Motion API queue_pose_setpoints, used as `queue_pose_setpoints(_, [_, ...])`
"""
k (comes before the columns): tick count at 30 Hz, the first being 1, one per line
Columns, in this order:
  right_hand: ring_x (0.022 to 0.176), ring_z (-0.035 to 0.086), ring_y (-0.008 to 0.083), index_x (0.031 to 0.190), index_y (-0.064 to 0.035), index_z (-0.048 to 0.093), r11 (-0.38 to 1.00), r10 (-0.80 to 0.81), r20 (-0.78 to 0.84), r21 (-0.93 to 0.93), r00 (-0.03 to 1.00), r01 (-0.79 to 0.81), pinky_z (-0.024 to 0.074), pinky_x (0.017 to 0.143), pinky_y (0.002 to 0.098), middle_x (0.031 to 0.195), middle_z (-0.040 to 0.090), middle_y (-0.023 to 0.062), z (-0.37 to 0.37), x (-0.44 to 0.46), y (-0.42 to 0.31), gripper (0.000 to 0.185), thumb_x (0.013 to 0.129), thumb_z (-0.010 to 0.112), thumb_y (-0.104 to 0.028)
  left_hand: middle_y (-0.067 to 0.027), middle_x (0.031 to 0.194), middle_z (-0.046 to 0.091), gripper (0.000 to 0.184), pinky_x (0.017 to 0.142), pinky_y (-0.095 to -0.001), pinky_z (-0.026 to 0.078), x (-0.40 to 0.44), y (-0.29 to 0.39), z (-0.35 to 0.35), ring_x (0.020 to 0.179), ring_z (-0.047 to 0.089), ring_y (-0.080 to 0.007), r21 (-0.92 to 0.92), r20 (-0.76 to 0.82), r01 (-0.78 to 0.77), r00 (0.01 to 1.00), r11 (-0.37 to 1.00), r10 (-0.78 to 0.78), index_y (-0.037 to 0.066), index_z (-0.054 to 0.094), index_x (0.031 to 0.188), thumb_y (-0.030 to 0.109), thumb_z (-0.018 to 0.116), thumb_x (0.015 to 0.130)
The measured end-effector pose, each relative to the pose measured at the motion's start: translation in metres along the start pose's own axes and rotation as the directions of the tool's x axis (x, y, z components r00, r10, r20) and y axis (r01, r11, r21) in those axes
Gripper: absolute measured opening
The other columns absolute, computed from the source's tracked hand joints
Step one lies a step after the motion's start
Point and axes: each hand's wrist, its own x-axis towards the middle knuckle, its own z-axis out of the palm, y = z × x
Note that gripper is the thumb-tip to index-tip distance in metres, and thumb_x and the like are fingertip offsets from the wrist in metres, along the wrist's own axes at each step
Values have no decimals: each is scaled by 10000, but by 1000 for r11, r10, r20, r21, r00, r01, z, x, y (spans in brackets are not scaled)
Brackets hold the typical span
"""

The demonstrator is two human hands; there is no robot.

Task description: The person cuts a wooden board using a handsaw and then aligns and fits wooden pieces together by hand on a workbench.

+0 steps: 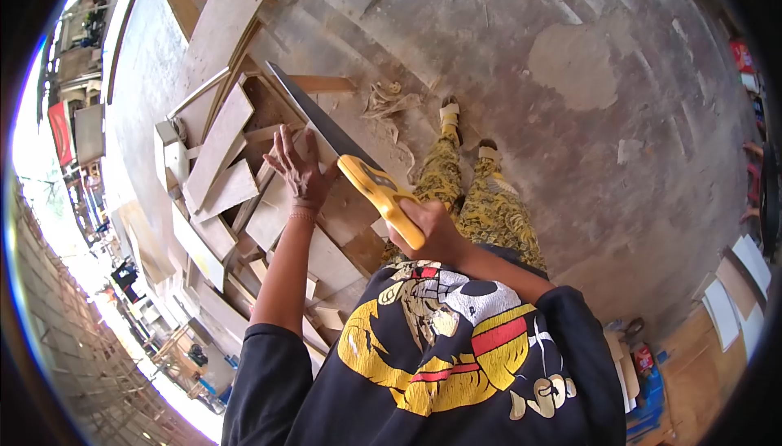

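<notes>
A hand saw with a yellow handle (371, 185) and a dark blade (314, 114) is held by my right hand (432, 230), whose fingers wrap round the rear of the handle. The blade points up and to the left, past my left hand (299, 171). That hand is spread, fingers apart, above a heap of wood offcuts (273, 214); whether it touches them I cannot tell. Its thumb side is close to the blade.
Larger boards (220, 26) lean at the upper left beside the heap. Crumpled cloth or scraps (391, 105) lie on the concrete floor (489, 47) near my feet. More sheets (721, 314) lie at the right edge, where part of another person (753, 181) shows.
</notes>
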Motion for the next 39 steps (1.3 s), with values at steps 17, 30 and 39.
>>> queue_pose_setpoints(17, [494,517,110,752,-12,579,859,384,-104,405,917,-314,419,480,265,572,556,48,-27,34,47,130,816,616,-118,-187,1487,130,917,1060,-620,47,0,2,-7,1374,118,-390,10,116,56,992,998,-56,141,378,1383,370,784,593])
queue_pose_setpoints(30, [472,551,266,758,-16,544,990,109,95,77,989,-117,435,469,333,559,508,112,-33,24,5,126,797,619,-110,-192,1457,163,946,1054,-645,23,2,3,-6,1361,160,-376,-132,-17,65,998,989,-68,122,311,1347,470,777,600])
queue_pose_setpoints(39, [472,554,294,724,-38,515,949,-237,148,-174,960,262,447,439,360,576,490,103,-21,57,-38,147,778,632,-107,-160,1394,280,943,1050,-659,-6,-23,8,-7,1333,247,-345,-144,-177,202,958,969,-226,113,277,1365,528,719,643])
